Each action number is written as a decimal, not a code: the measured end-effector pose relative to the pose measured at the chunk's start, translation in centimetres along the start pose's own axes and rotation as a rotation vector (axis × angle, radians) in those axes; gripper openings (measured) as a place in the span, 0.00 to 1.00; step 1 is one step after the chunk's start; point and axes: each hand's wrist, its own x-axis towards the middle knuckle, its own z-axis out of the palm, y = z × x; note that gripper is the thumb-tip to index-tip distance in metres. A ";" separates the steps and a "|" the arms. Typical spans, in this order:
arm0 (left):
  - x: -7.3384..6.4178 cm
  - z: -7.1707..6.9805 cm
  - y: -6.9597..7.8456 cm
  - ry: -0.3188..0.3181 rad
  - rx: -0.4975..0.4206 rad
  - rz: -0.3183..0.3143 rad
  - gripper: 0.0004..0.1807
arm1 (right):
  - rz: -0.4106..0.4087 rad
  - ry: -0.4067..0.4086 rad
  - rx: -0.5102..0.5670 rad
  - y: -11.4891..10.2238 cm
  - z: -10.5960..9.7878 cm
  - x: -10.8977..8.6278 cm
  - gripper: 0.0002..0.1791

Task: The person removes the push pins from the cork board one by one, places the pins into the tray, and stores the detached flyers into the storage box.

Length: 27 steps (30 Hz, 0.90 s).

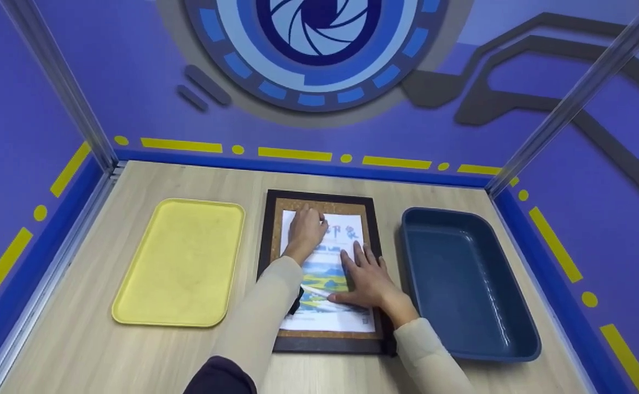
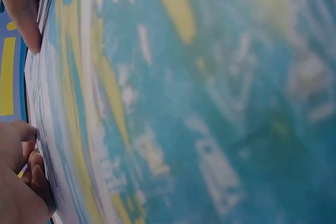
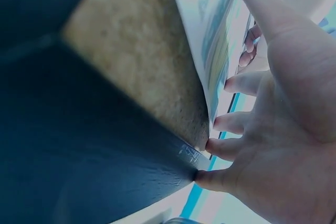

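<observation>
A white printed poster [image 1: 322,271] lay within the rim of a dark-framed corkboard [image 1: 322,345], with brown cork showing above and below it. Both lay lengthwise, flat. Large Chinese characters marked the poster's upper part, over a blue, green and yellow landscape. The left hand [image 1: 306,231], fingers bent, covered its upper left; the right hand [image 1: 369,280] spread across its right side.

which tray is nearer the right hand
The deep dark blue tray, right of the framed corkboard; the shallow yellow tray sits left of it, farther from the right hand.
</observation>
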 end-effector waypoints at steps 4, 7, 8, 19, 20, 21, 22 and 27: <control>0.0 0.1 -0.1 -0.009 0.000 0.000 0.10 | -0.002 0.002 0.009 0.0 0.1 -0.2 0.64; 0.0 0.2 -0.2 0.002 -0.002 0.012 0.10 | -0.005 0.003 0.009 0.0 0.0 -0.2 0.64; 0.0 0.1 -0.2 0.004 0.000 0.018 0.10 | -0.006 0.004 0.008 0.0 0.0 -0.2 0.64; 0.1 -0.2 -0.2 0.031 0.057 0.050 0.10 | -0.011 -0.002 -0.015 -0.1 -0.2 0.4 0.64; 0.2 -0.1 -0.2 0.027 0.058 0.049 0.10 | -0.010 -0.002 -0.013 -0.1 -0.2 0.4 0.64; 0.2 -0.1 -0.2 0.025 0.059 0.050 0.10 | -0.010 -0.003 -0.011 0.0 -0.2 0.3 0.64; 0.1 0.0 -0.2 0.025 0.060 0.050 0.10 | -0.008 -0.005 -0.010 0.0 -0.2 0.3 0.64; 0.1 0.3 -0.4 0.022 0.063 0.050 0.10 | -0.012 -0.001 -0.005 0.0 -0.1 0.1 0.64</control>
